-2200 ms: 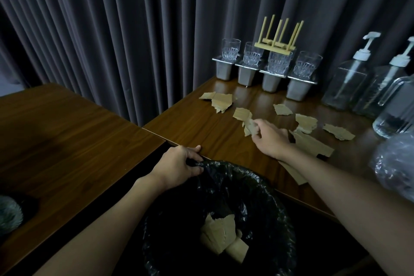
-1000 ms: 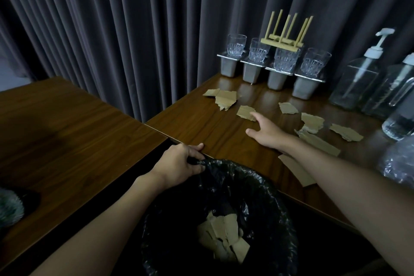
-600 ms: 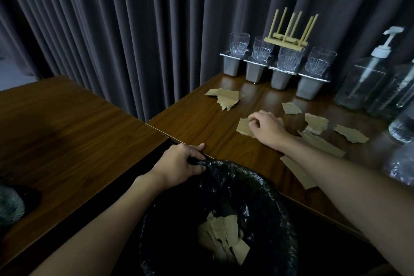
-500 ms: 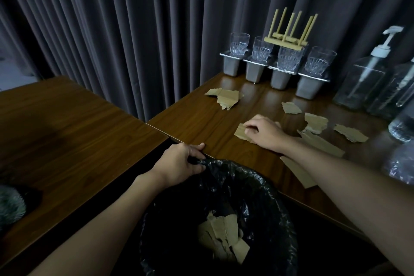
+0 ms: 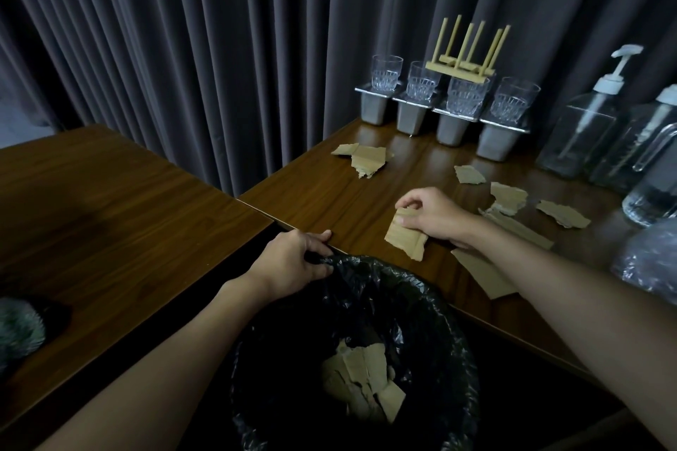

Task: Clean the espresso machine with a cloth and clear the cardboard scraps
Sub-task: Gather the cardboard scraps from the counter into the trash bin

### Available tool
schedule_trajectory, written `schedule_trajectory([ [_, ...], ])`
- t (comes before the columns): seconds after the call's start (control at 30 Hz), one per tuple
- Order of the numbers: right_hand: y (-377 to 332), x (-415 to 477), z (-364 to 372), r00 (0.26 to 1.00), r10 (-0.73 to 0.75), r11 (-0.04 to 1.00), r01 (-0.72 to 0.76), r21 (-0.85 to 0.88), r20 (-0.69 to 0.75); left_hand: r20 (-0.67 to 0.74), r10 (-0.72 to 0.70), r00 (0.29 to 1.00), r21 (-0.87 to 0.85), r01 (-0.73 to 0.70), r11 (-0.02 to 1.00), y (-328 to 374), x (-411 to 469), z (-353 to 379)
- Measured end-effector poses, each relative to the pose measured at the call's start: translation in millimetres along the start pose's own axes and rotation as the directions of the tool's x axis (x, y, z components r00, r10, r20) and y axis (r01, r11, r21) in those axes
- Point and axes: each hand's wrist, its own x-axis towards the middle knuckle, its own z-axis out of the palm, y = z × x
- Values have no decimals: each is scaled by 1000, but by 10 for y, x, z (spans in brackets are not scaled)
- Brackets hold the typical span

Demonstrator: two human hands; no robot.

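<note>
Head view: the left hand (image 5: 289, 260) grips the rim of the black-lined bin (image 5: 439, 304), which holds torn scraps (image 5: 362, 381). The right hand (image 5: 436, 216) pinches a scrap (image 5: 404, 238) near the surface (image 5: 329, 194) edge. More pieces (image 5: 366, 163) lie behind, before glasses (image 5: 386, 72) on metal holders (image 5: 373, 110).

Two hands (image 5: 289, 260), four glasses (image 5: 387, 72), four metal holders (image 5: 373, 108), two pump bottles (image 5: 582, 132)

Cardboard scraps (image 5: 368, 163) lie on the table (image 5: 329, 201) before the glasses (image 5: 421, 84), others in the bin (image 5: 452, 326) below.
</note>
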Motion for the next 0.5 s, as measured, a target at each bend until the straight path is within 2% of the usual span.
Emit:
schedule_trajectory([
  [0.13, -212, -167, -85, 995, -20, 954, -10, 298, 99, 0, -7, 1000, -15, 7, 1000, -14, 2, 7],
  [0.2, -335, -266, -133, 962, -65, 906, -55, 420, 266, -3, -11, 1000, -28, 10, 1000, -20, 6, 6],
  [0.27, -409, -324, -144, 878, -112, 910, -98, 403, 466, 8, -10, 1000, -21, 10, 1000, -18, 12, -2],
  [0.3, -414, -323, -128, 861, -118, 929, -81, 362, 495, 15, -11, 1000, -18, 11, 1000, -18, 14, -6],
  [0.33, -412, -308, -103, 875, -112, 946, -52, 320, 472, 18, -14, 1000, -19, 15, 1000, -17, 17, -8],
  [0.43, -349, -142, -14, 969, -73, 974, 18, 225, 238, 8, -17, 1000, -36, 18, 999, -14, 16, -6],
  [0.5, -288, 7, 38, 987, -63, 983, 36, 178, 149, 10, -14, 1000, -36, 14, 999, -14, 20, -4],
])
